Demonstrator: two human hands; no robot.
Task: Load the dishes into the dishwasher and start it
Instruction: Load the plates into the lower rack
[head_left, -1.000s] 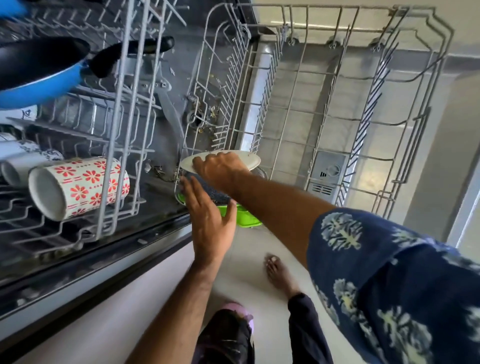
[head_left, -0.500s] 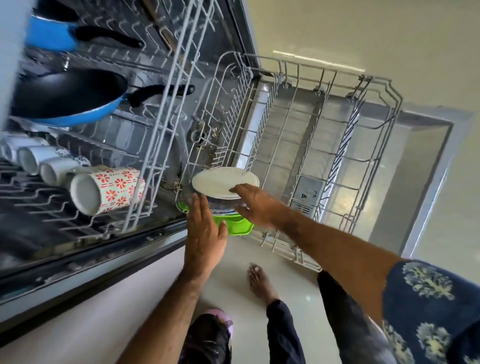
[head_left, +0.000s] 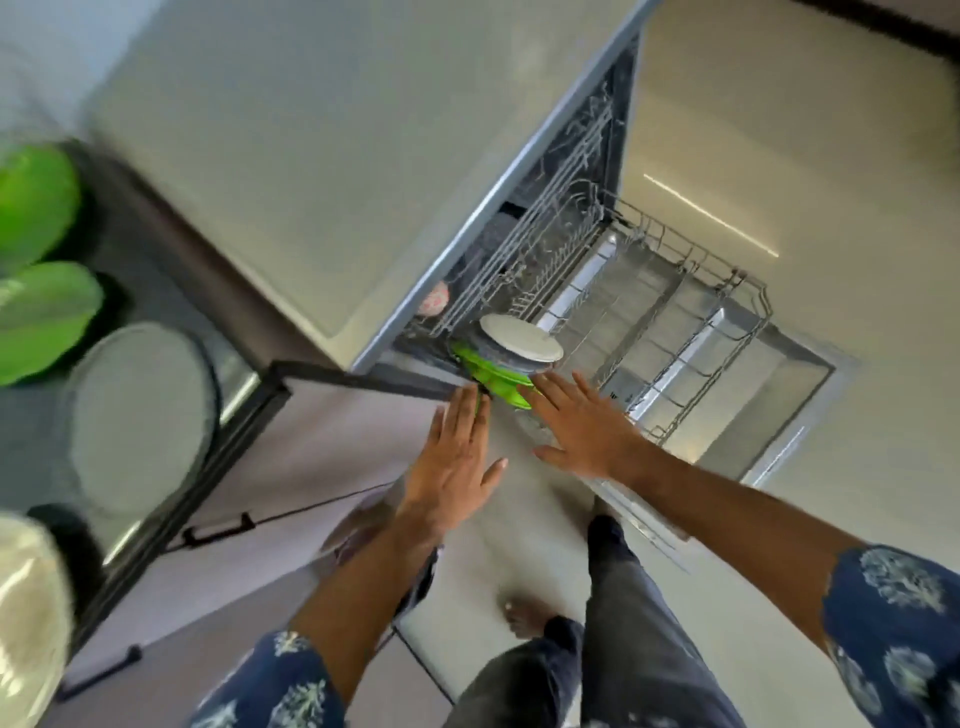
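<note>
The dishwasher (head_left: 498, 218) stands open with its lower wire rack (head_left: 670, 332) pulled out over the lowered door (head_left: 779, 395), the rack mostly bare. At the rack's near corner sits a small group of dishes: a round white plate (head_left: 519, 338) tilted on top, a dark speckled dish (head_left: 498, 358) under it, and a bright green dish (head_left: 493, 379) lowest. Inside, on the upper rack (head_left: 530, 249), part of a red-flowered mug (head_left: 434, 299) shows
</note>
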